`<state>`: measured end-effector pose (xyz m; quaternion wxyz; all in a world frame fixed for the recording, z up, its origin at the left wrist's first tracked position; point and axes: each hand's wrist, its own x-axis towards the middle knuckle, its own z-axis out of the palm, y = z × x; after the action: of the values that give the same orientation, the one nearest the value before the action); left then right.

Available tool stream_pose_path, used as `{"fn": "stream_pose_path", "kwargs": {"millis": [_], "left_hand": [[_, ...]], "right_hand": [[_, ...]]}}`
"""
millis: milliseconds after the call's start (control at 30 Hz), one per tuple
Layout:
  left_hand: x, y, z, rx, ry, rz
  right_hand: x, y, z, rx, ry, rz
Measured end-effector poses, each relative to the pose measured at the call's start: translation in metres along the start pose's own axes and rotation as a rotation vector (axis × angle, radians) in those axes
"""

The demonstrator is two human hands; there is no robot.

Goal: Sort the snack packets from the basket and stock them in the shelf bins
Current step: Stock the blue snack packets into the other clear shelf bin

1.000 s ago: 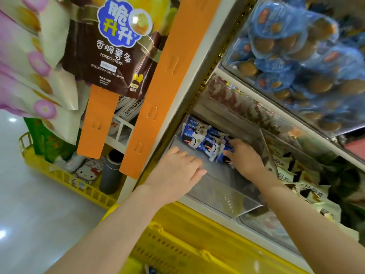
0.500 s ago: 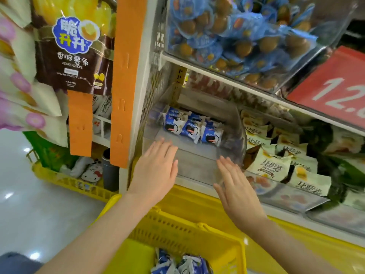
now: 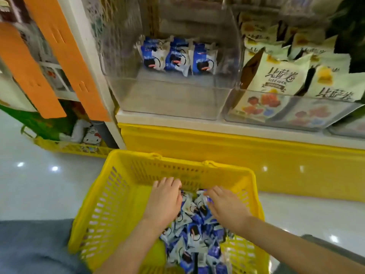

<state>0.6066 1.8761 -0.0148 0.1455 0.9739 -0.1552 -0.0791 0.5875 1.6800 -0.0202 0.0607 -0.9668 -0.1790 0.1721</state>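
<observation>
Yellow plastic basket [image 3: 102,210], slotted walls, stands upright with its open top facing up. It holds a loose heap of small blue-and-white snack packets [image 3: 195,234], overlapping at mixed angles, piled from the middle of the basket toward its near right side. Above and beyond the basket's far rim sits a clear shelf bin [image 3: 167,99], holding three packets of the same kind [image 3: 177,58], which stand upright side by side in a row toward its back wall with printed fronts facing the basket.
</observation>
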Motion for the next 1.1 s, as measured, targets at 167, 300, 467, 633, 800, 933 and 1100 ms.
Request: {"fn": "stream_pose_path", "kwargs": {"millis": [167, 300, 467, 633, 800, 933, 1100], "left_hand": [[-0.024, -0.025, 0.079, -0.137, -0.389, -0.123], [-0.038, -0.026, 0.119, -0.237, -0.545, -0.19], [-0.036, -0.041, 0.14, -0.302, -0.553, -0.3], [-0.026, -0.058, 0.148, -0.397, -0.667, -0.386], [-0.033, -0.064, 0.155, -0.252, -0.763, -0.317], [-0.032, -0.066, 0.156, -0.237, -0.737, -0.311], [-0.022, -0.063, 0.139, -0.795, -0.622, -0.652]], "right_hand": [[-0.008, 0.002, 0.072, 0.355, -0.471, 0.181], [-0.011, -0.011, 0.109, 0.44, -0.5, 0.289], [0.008, -0.025, 0.125, 0.508, -0.49, 0.516], [0.023, -0.02, 0.127, 0.652, -0.584, 0.555], [0.024, -0.011, 0.123, 0.834, -0.611, 0.536], [0.023, -0.01, 0.118, 0.879, -0.626, 0.564], [0.019, -0.01, 0.095, 0.953, -0.631, 0.569]]}}
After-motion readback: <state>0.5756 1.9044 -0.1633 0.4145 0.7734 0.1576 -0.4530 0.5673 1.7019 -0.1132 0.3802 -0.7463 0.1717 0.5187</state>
